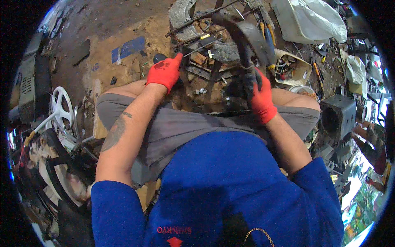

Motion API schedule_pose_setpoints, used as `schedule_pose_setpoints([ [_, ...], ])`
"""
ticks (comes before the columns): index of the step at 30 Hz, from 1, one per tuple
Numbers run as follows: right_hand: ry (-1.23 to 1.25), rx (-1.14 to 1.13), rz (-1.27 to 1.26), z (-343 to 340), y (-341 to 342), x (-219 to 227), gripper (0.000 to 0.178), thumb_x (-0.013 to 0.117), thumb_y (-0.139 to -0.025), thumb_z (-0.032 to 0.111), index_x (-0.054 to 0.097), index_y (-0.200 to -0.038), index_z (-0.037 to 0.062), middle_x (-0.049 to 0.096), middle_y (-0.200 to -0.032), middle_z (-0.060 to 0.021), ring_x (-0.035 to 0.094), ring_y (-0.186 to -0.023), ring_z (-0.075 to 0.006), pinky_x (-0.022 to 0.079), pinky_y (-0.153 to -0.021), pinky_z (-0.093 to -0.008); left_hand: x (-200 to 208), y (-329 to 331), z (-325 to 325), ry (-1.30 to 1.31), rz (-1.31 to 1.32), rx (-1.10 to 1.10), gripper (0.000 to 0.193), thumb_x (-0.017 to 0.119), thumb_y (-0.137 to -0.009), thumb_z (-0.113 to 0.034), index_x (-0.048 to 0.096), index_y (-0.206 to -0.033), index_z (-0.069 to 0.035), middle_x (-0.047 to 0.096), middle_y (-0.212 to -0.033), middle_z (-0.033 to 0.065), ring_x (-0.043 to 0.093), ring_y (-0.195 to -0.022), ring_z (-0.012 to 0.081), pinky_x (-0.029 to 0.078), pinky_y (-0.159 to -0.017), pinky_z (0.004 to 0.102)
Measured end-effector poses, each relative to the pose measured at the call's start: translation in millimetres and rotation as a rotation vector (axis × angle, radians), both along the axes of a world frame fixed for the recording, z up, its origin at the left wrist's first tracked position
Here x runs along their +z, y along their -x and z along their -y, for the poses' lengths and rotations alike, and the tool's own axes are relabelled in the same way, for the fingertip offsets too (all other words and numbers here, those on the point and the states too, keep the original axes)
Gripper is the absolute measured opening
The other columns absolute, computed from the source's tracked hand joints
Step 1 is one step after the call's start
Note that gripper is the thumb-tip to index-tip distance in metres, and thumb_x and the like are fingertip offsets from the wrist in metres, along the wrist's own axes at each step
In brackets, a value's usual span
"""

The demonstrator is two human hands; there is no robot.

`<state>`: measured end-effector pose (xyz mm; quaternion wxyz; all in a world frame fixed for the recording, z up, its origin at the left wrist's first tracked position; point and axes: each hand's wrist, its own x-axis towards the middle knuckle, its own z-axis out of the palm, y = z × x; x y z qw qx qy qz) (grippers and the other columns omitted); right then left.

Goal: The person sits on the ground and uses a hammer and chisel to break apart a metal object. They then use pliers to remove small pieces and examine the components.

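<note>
My left hand (pixel 163 74), in a red glove, is closed around a screwdriver (pixel 192 52). Its dark handle end sticks out left of the fist, and the thin shaft points right over a heap of scrap parts (pixel 210 59). My right hand (pixel 262 94), gloved in red and black, grips a dark curved bar-like tool (pixel 239 39). This tool rises from the fist and bends left over the heap; its exact kind is unclear. A small black part with a yellow piece (pixel 207 40) lies near the screwdriver's tip. Both hands are in front of my crossed legs.
A heavy grey metal frame (pixel 181 18) surrounds the heap. Pliers-like tools (pixel 267 35) lean at its right, beside a beige bin of bits (pixel 302 68). A white tub (pixel 290 20) stands farther back. A white wheel (pixel 62 107) and a dark metal box (pixel 337 115) flank me.
</note>
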<state>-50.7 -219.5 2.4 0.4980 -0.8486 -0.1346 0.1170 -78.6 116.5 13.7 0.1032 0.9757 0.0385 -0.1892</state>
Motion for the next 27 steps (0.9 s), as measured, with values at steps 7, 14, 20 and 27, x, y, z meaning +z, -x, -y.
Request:
schedule_pose_setpoints([
  [7, 0.365, -0.021, -0.019, -11.4, -4.1, -13.2, 0.056, 0.064, -0.092, 0.035, 0.052, -0.136, 0.0023, 0.06, -0.126, -0.0256, 0.056, -0.118, -0.0416, 0.043, -0.103, -0.0464, 3.7, -11.0, 1.5, -0.045, 0.129, -0.032, 0.04, 0.054, -0.09, -0.015, 0.051, -0.13, -0.013, 0.069, -0.106, 0.0194, 0.067, -0.097, 0.0407, 0.053, -0.079, 0.0509],
  [14, -0.044, 0.002, -0.033, 11.5, 6.6, 4.0, 0.054, 0.064, -0.092, 0.033, 0.052, -0.136, 0.0034, 0.058, -0.127, -0.0259, 0.056, -0.117, -0.0417, 0.044, -0.101, -0.048, 10.4, -6.6, 9.2, -0.014, 0.058, 0.006, 0.039, 0.057, -0.089, -0.015, 0.051, -0.127, -0.012, 0.07, -0.104, 0.0186, 0.067, -0.097, 0.0404, 0.053, -0.078, 0.0508],
  [20, 0.337, -0.06, 0.011, -14.3, -5.4, -16.1, 0.054, 0.062, -0.092, 0.037, 0.053, -0.135, 0.005, 0.061, -0.122, -0.0257, 0.057, -0.117, -0.0428, 0.045, -0.1, -0.0473, 2.9, 1.7, 13.3, -0.037, -0.051, 0.033, 0.049, 0.061, -0.089, -0.021, 0.047, -0.135, -0.017, 0.068, -0.109, 0.0182, 0.066, -0.1, 0.0406, 0.053, -0.082, 0.0506],
  [27, 0.038, -0.08, 0.083, -0.5, -13.7, 22.2, 0.046, 0.062, -0.093, 0.031, 0.058, -0.129, 0.003, 0.067, -0.116, -0.0227, 0.062, -0.111, -0.0399, 0.048, -0.096, -0.045, 12.9, -10.0, 14.0, -0.022, -0.055, 0.091, 0.048, 0.059, -0.092, -0.027, 0.048, -0.137, -0.017, 0.068, -0.111, 0.0188, 0.065, -0.101, 0.0403, 0.052, -0.085, 0.0504],
])
